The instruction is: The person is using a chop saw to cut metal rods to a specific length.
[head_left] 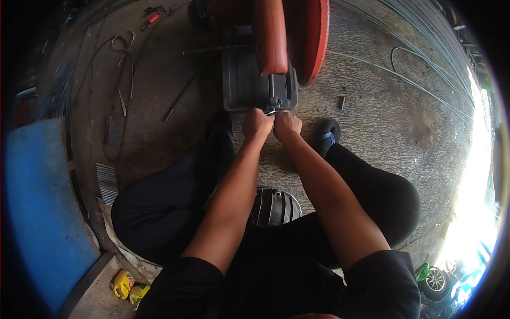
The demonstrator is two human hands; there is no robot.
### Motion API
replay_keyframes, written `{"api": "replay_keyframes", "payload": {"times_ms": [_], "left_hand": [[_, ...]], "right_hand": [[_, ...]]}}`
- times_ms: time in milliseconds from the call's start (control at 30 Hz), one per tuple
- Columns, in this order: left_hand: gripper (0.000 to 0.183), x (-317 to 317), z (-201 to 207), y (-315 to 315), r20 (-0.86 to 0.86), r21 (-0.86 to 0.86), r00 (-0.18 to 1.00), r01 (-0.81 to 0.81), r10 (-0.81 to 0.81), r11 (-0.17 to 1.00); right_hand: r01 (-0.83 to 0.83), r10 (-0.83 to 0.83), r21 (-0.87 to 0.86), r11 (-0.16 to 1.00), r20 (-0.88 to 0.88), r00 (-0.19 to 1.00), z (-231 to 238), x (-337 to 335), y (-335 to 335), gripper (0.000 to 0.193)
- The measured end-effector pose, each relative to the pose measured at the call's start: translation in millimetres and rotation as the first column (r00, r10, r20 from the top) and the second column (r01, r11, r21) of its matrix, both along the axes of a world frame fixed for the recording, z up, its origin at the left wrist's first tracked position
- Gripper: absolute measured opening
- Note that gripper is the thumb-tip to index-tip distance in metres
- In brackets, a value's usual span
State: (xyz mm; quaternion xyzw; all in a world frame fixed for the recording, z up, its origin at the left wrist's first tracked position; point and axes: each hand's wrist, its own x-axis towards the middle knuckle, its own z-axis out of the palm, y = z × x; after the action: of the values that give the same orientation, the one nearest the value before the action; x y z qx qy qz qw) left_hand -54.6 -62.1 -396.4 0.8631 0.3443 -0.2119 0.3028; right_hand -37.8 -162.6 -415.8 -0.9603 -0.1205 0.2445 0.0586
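Both my hands are closed close together at the front edge of a cut-off saw's dark grey base [234,85]. Between my left hand [257,124] and my right hand [288,125], a bit of a thin shiny metal rod [271,112] shows, gripped from both sides; my fingers cover most of it. Just beyond it lies the saw's clamp screw [272,87], running away from me along the base. Over the base hang the saw's reddish-orange arm [271,40] and its round red guard [314,42].
My sandalled feet [328,135] flank the base on a worn floor. Long metal rods [409,42] lie at the far right, a strap [127,69] and a dark bar [186,93] at the left. A blue panel [42,207] stands left; a ribbed metal piece [276,207] is beneath me.
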Motion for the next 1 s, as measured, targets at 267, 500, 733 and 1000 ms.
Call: {"api": "replay_keyframes", "payload": {"times_ms": [267, 500, 733, 1000], "left_hand": [[0.048, 9.2, 11.5, 4.3, -0.091, -0.005, 0.995, 0.033, -0.033, 0.999], [0.034, 64.2, 105.5, 64.7, 0.148, -0.054, 0.989, -0.017, 0.025, 0.998], [0.038, 109.6, 250.4, 27.3, 0.628, -0.432, 0.75, 0.113, 0.208, 0.895], [0.041, 117.6, 248.0, 13.0, 0.641, -0.061, 0.765, -0.039, 0.069, 0.997]], "right_hand": [[-0.009, 0.01, 0.015, 1.0, -0.086, 0.996, -0.5, 8.0, -7.9, 0.016], [0.994, -0.347, -0.024, -0.111, -0.936, -0.061, -30.5, -6.5, -7.9, 0.046], [0.699, 0.483, -0.412, -0.585, -0.869, -0.109, -48.3, -3.4, 13.0, 0.052], [0.769, 0.23, -0.331, -0.547, -0.943, -0.242, -26.3, 5.8, 15.2, 0.049]]}}
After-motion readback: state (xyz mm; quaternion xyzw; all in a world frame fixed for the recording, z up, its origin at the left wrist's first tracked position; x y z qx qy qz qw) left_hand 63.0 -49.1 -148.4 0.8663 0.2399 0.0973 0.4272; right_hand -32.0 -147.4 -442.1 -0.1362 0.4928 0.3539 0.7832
